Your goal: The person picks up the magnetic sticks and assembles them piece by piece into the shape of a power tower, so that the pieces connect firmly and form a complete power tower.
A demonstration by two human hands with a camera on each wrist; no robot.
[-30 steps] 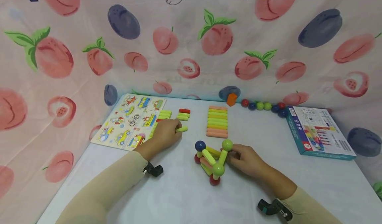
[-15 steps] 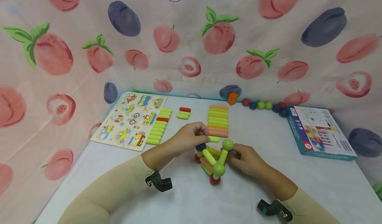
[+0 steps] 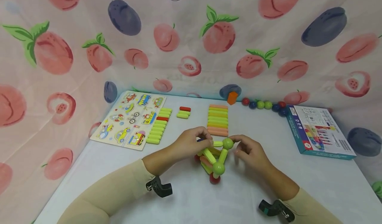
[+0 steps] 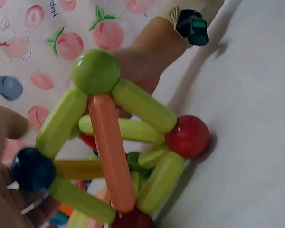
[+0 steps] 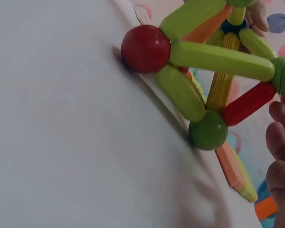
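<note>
A frame of magnetic building rods and balls stands mid-table, its light green rods [image 3: 210, 156] joined by green, red and blue balls. My left hand [image 3: 191, 141] pinches a light green rod [image 3: 217, 143] at its left end, fingers around the mostly hidden blue ball [image 4: 33, 169]. That rod's other end meets the green ball [image 3: 228, 143] at the top right. My right hand [image 3: 252, 152] has its index fingertip at this ball, with the thumb apart from the frame. Below, in the right wrist view, a red rod [image 5: 249, 103] runs to a lower green ball [image 5: 208, 130].
Behind the frame lies a stack of orange, yellow and green rods [image 3: 218, 119]. Further left are more rods [image 3: 156, 131] and a picture puzzle board [image 3: 125, 131]. Several balls [image 3: 260, 105], an orange block [image 3: 232, 98] and a toy box [image 3: 323, 131] line the back right.
My left hand has brought a light green rod from the left side to the frame, where it now bridges toward the top right green ball. My right thumb has moved away from the frame.
</note>
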